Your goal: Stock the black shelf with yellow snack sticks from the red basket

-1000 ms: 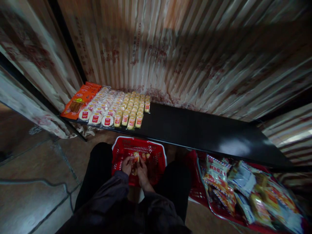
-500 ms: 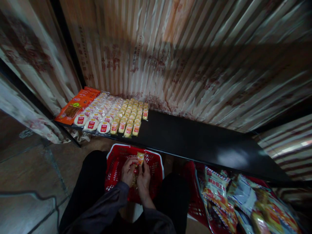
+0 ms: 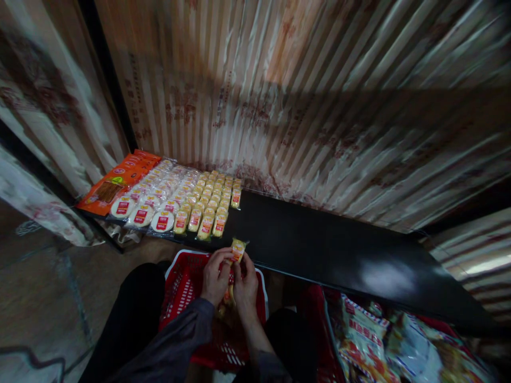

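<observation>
Between the fingertips of my left hand (image 3: 216,275) and my right hand (image 3: 245,284) is a small yellow wrapped snack pack (image 3: 238,249) with a red and orange label. Both hands are closed on it, above the far rim of a red basket (image 3: 179,287) and close to the shelf's front edge. More yellow packs (image 3: 227,303) lie inside the basket, partly hidden by my hands. On the black shelf (image 3: 303,234), rows of like yellow packs (image 3: 205,223) stand just beyond my hands, to the left.
Left of the yellow rows are round white wrapped crackers (image 3: 140,215) and an orange snack bag (image 3: 115,181). A second red basket (image 3: 313,314), at the right below the shelf, holds several larger snack bags (image 3: 365,330). A striped curtain (image 3: 247,106) hangs behind the shelf.
Both hands have moved forward and up with the snack pack, from over the basket toward the shelf's front edge. The camera view has shifted slightly.
</observation>
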`<action>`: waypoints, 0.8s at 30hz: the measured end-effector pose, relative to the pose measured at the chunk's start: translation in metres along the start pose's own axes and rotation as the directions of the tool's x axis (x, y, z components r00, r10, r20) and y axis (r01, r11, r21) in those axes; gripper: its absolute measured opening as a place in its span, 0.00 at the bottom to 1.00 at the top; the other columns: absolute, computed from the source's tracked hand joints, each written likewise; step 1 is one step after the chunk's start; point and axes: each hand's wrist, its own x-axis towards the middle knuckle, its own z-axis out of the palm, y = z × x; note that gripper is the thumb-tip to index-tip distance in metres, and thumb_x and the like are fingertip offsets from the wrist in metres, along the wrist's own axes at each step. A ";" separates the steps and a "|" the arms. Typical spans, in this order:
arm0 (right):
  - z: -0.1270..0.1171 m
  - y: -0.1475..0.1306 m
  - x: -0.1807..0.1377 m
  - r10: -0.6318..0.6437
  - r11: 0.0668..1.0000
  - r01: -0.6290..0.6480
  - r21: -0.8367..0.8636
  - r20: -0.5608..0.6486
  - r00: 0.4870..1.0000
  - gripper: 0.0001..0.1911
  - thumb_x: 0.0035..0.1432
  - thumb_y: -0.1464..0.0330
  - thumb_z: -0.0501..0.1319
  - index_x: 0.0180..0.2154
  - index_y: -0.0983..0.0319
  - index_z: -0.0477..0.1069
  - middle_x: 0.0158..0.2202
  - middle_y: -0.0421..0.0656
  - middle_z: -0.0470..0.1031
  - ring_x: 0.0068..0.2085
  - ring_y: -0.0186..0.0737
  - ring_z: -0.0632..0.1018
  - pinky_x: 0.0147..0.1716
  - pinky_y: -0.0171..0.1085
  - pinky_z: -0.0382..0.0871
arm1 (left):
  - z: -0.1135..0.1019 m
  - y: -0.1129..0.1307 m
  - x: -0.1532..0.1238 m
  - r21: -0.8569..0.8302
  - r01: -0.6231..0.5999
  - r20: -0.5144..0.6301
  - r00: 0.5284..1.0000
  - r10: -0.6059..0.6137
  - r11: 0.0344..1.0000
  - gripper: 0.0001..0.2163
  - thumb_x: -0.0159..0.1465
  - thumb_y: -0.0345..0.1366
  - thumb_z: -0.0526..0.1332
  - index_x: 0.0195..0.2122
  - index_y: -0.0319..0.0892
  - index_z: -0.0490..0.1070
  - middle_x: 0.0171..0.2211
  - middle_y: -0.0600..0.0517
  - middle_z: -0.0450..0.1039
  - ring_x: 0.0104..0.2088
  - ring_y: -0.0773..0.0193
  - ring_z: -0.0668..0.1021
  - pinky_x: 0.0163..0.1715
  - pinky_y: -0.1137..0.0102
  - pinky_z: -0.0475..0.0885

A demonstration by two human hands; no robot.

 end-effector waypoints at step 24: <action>0.020 0.000 0.117 -0.056 0.998 0.057 -0.009 0.129 0.990 0.24 0.53 0.64 0.57 0.52 0.61 0.70 0.47 0.48 0.78 0.45 0.46 0.79 0.48 0.43 0.71 | 0.046 -0.035 0.060 0.114 -0.057 0.065 0.997 0.049 0.992 0.17 0.65 0.34 0.54 0.53 0.43 0.72 0.61 0.46 0.65 0.63 0.56 0.66 0.66 0.59 0.58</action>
